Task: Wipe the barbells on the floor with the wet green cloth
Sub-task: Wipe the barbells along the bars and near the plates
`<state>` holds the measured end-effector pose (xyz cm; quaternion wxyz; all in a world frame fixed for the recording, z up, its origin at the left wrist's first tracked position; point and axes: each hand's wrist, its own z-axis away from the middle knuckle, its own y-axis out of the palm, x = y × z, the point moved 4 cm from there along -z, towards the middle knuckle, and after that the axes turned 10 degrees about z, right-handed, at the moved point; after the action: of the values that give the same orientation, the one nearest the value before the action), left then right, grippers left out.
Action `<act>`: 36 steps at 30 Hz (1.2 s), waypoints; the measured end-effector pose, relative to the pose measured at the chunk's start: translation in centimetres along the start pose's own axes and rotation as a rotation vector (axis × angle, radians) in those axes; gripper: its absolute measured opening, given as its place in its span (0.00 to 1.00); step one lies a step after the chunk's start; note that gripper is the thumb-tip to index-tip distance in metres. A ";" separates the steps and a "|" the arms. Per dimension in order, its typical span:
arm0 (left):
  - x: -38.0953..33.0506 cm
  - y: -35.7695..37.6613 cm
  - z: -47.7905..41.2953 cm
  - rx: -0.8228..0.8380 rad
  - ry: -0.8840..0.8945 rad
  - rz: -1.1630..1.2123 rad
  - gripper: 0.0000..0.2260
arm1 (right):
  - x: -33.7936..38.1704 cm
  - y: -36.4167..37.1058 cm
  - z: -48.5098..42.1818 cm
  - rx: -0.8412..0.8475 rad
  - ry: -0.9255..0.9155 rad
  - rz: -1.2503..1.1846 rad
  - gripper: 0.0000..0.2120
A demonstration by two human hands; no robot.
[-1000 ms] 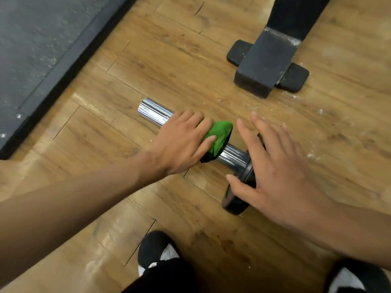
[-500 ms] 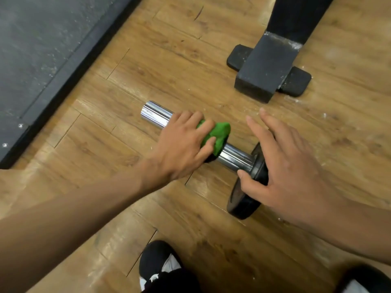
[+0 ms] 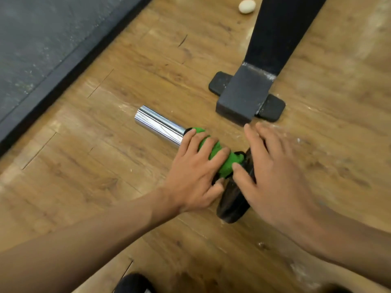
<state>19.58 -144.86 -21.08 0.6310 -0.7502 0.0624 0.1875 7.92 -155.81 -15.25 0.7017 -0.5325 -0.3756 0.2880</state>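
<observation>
Barbell shaft [image 3: 157, 125], sticking out beyond left hand [image 3: 194, 172], gleaming as polished chrome metal, smooth, mirror-glossy. Green cloth [image 3: 224, 161] under left hand's fingers looking soft, fuzzy, matt. Black disc [image 3: 232, 199] under right hand [image 3: 273, 172] showing smooth surface, dull sheen. Floor [image 3: 105, 166] around both hands showing wood-grain planks, semi-gloss, scuffed, smeared whitish. Bench foot [image 3: 243, 96] just past right hand looking like matt dark painted metal with rough weld seam. Mat [image 3: 42, 39] well away from left hand appearing dark, grainy, speckled.
</observation>
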 end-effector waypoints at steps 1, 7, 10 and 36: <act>-0.3 0.1 -1.1 -0.009 0.005 0.019 0.22 | 0.1 0.2 -0.2 -0.006 -0.007 -0.004 0.37; 0.9 0.2 -5.7 -0.057 -0.018 -0.047 0.20 | -2.1 -0.7 -2.8 0.009 0.033 -0.200 0.37; 1.1 0.1 -6.2 -0.068 -0.104 -0.094 0.22 | -2.3 -0.9 -3.3 0.008 0.048 -0.233 0.37; 1.4 1.0 -1.2 -0.054 0.070 -0.121 0.23 | -1.5 -0.8 -2.0 -0.114 -0.124 -0.073 0.30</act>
<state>20.74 -145.99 -22.37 0.6182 -0.7754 0.0338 0.1240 8.81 -158.27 -15.14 0.6557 -0.5385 -0.4535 0.2728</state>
